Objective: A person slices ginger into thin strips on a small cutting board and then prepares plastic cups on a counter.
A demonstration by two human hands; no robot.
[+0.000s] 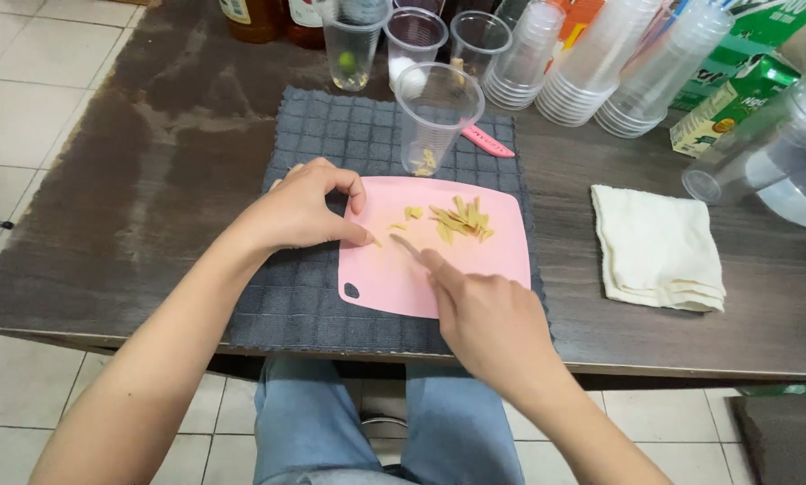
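On the pink cutting board [394, 278], mid-tabletop, we see the left hand [299, 211] pinching a thin yellowish sliver [375, 241]; right hand [488, 314] half-curled, forefinger extended, grasping nothing. Cut strips [461, 220] lie toward the board's far edge.

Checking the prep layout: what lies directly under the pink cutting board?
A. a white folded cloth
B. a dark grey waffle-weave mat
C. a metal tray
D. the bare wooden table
B: the pink cutting board rests on a dark grey mat whose edges show around it; the white folded cloth lies apart to its right.
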